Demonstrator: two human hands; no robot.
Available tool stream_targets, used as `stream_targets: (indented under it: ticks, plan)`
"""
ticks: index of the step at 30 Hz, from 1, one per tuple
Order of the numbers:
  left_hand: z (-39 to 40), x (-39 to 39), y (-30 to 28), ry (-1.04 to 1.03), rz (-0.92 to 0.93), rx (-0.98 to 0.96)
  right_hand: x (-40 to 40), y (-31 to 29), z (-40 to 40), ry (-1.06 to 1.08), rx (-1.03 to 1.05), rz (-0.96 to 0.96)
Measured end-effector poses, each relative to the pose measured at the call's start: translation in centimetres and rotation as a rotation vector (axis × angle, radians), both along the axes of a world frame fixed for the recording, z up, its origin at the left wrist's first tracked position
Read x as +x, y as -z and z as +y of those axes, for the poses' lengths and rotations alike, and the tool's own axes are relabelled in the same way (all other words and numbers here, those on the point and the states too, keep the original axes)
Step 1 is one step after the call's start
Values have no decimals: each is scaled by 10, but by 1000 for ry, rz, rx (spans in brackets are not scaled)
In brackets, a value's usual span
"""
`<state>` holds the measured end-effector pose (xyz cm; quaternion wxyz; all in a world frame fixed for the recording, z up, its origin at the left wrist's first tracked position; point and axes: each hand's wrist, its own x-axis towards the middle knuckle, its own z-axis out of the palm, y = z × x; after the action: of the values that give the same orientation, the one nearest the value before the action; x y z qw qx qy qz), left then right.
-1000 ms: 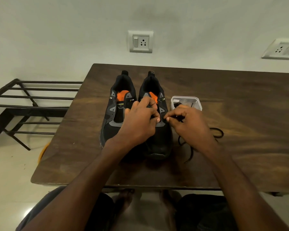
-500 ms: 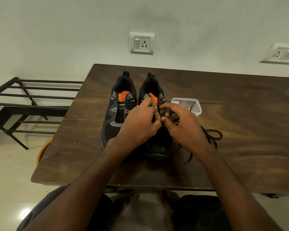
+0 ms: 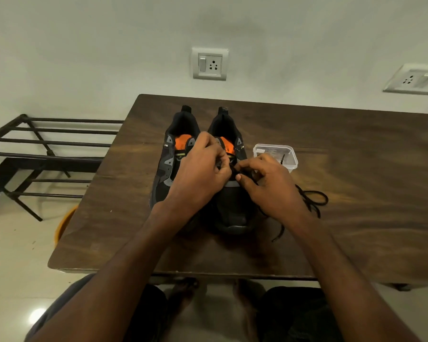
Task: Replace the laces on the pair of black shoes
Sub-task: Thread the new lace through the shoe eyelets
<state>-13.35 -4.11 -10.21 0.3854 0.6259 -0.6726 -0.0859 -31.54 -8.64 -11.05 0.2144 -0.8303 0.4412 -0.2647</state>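
Observation:
Two black shoes with orange insoles stand side by side on the wooden table (image 3: 356,149), toes toward me: the left shoe (image 3: 168,166) and the right shoe (image 3: 232,208). My left hand (image 3: 200,174) lies over the right shoe's eyelet area, its fingers curled on the upper's edge. My right hand (image 3: 269,186) pinches the black lace (image 3: 311,201) at the shoe's eyelets, thumb and forefinger close to my left fingertips. The rest of the lace trails in loose loops on the table, right of the shoe. The eyelets themselves are hidden under my fingers.
A small clear plastic box (image 3: 277,156) holding another black lace end stands right of the shoes. A black metal rack (image 3: 35,154) stands left of the table, with an orange object (image 3: 62,225) on the floor below the table's edge. Wall sockets (image 3: 210,64) sit behind.
My right hand moved left from beside the shoe to meet my left hand over the right shoe's eyelets, bringing the lace with it. The loose lace loops shifted slightly.

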Motion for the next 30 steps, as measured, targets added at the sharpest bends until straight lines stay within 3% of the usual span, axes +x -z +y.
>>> stream_targets:
  ticks: [8, 15, 21, 26, 30]
  plan:
    - [-2, 5, 3, -33, 26, 24, 9, 1, 2, 47, 31, -163]
    - [4, 12, 5, 0, 265, 38, 20, -2, 2, 59, 21, -359]
    - [3, 17, 5, 72, -76, 124, 17, -3, 2, -4, 350, -617]
    - [1, 16, 3, 97, -145, 174, 16, -5, 6, -1, 338, -681]
    - [2, 15, 1, 89, -164, 227, 20, -19, 15, -92, 355, -989]
